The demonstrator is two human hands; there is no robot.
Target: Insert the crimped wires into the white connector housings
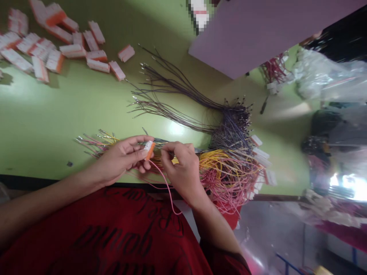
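My left hand (122, 158) grips a small white-and-orange connector housing (149, 150) between thumb and fingers. A pink wire (166, 177) runs out of the housing and hangs in a curve over the red shirt. Close to its right, my right hand (183, 162) is closed in a pinch on a thin wire (163, 143) that looks yellow and points at the housing. Whether the tip of this wire is inside the housing I cannot tell. Beneath both hands lie pink and yellow wires (106, 138) with metal terminals at their ends.
Several more connector housings (71, 50) lie scattered at the upper left of the green table (71, 110). Dark wires (183, 86) fan out from a tangled bundle, beside yellow (215, 160) and pink wires (226, 191). A purple panel (252, 34) juts in at the top, with plastic bags (323, 76) to its right.
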